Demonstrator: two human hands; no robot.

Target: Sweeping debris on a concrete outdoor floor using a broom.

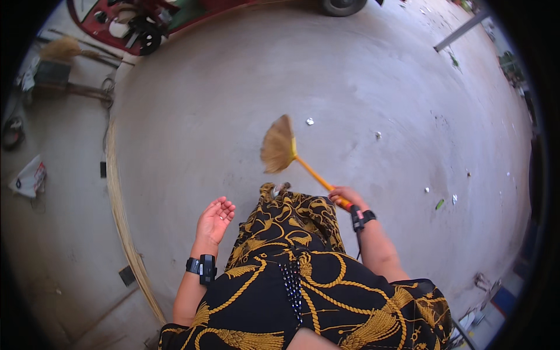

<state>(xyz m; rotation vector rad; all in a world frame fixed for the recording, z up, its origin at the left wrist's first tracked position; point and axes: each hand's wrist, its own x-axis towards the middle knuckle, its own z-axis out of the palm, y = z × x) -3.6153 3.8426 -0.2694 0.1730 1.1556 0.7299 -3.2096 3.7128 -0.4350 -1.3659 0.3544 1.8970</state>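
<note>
My right hand (348, 199) is closed around the orange handle of a broom (278, 146). The broom's tan bristle fan points to the left and away from me, over the grey floor (204, 111); whether it touches the floor I cannot tell. My left hand (215, 219) is raised at my left side, palm turned up and fingers loosely extended, with nothing in it. Small crumpled silvery scraps (310, 121) lie just beyond the broom head. Another light scrap (378, 135) is farther right. A small green piece (440, 204) lies to the right of my right hand.
A red vehicle (192, 16) stands at the far edge. Long thin poles (119, 204) lie along the left side. Beyond them are a white bag (29, 178), another straw broom (60, 49) and a dark box (52, 73). A grey post (461, 31) rises at the far right.
</note>
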